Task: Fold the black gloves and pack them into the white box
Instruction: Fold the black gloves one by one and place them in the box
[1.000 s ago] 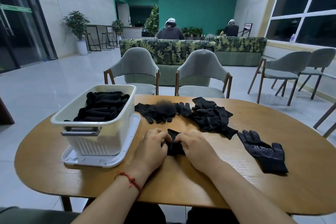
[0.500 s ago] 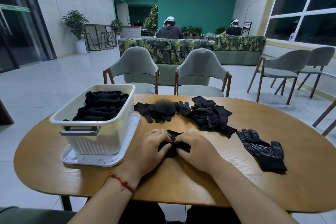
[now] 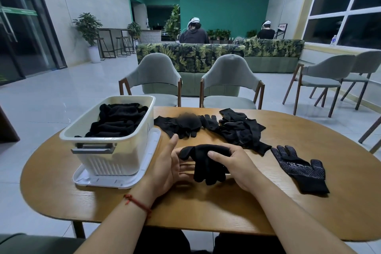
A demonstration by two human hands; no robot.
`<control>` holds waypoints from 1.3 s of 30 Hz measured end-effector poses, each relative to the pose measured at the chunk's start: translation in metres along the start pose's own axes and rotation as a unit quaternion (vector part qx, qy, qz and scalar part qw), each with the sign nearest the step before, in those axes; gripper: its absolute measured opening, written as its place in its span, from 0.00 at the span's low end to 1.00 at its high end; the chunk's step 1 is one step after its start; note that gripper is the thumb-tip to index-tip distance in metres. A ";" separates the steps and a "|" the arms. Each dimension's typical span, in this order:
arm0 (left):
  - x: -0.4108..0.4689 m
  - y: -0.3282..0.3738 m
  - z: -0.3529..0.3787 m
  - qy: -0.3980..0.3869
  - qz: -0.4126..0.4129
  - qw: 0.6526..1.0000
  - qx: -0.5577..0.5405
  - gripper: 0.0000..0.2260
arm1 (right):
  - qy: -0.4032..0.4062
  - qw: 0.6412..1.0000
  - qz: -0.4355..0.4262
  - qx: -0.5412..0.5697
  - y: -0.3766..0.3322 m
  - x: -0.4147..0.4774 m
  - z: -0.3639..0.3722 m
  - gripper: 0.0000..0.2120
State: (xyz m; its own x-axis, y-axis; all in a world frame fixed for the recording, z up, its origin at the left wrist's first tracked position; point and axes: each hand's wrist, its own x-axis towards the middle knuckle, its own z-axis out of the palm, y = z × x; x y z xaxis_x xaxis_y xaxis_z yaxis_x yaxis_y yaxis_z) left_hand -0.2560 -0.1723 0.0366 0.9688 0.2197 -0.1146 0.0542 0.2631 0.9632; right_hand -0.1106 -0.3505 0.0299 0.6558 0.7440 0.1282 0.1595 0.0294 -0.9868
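Note:
A folded black glove bundle [image 3: 206,163] is raised just above the wooden table [image 3: 206,208], between both hands. My right hand [image 3: 237,165] grips it from the right, thumb on top and fingers curled over its far edge. My left hand [image 3: 171,167] is at its left end with straight fingers under it and the thumb pointing up. The white box [image 3: 115,150] stands to the left on its lid, holding several folded black gloves [image 3: 117,119]. A pile of loose black gloves [image 3: 237,130] lies behind my hands. One dotted glove pair [image 3: 299,167] lies flat at the right.
The box's white lid [image 3: 150,150] lies under the box and juts out toward my left hand. Two grey chairs [image 3: 226,84] stand at the table's far side. More chairs stand at the right, and two people sit beyond a leaf-patterned sofa.
The glove bundle was pressed flat on the table under both hands. Now it is lifted and both hands have turned: the right grips it and the left has opened beside it.

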 end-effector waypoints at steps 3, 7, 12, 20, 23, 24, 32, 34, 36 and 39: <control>0.004 -0.001 -0.001 0.013 -0.045 0.999 -0.011 0.36 | -0.014 1.000 0.016 0.002 0.000 -0.001 0.001 0.06; 0.006 -0.006 -0.004 0.016 -0.027 0.999 -0.013 0.26 | -0.031 0.999 0.017 0.016 -0.001 -0.002 0.003 0.08; 0.005 -0.014 -0.001 0.011 0.050 0.998 0.038 0.18 | -0.017 1.000 0.012 0.020 0.002 -0.001 0.003 0.08; 0.005 -0.013 -0.002 0.111 0.161 0.970 0.142 0.09 | -0.049 0.998 0.040 0.031 0.003 0.002 -0.003 0.14; 0.006 -0.012 -0.005 0.128 0.165 0.968 0.142 0.09 | -0.041 0.997 0.050 0.035 0.003 0.002 -0.004 0.13; 0.005 -0.012 -0.004 0.114 0.145 0.976 0.114 0.10 | -0.036 0.997 0.053 0.040 0.002 0.001 -0.004 0.13; 0.002 -0.012 -0.003 0.042 0.078 0.992 0.090 0.12 | -0.041 0.994 0.062 0.075 0.005 0.004 -0.006 0.17; 0.002 -0.013 -0.005 0.054 0.091 0.991 0.087 0.10 | -0.061 0.988 0.089 0.112 0.006 0.005 -0.010 0.18; 0.003 -0.015 -0.006 0.062 0.109 0.988 0.086 0.09 | -0.068 0.984 0.106 0.129 0.005 0.005 -0.012 0.18; 0.004 -0.016 -0.008 0.045 0.138 0.986 0.083 0.11 | -0.044 0.984 0.112 0.132 0.006 0.007 -0.011 0.15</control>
State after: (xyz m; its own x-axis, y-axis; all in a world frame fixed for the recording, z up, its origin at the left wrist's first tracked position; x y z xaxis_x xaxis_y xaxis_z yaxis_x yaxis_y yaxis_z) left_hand -0.2550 -0.1684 0.0185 0.9274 0.3451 0.1446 -0.1630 0.0248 0.9863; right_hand -0.0969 -0.3529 0.0262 0.5838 0.8066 -0.0926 -0.1858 0.0217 -0.9823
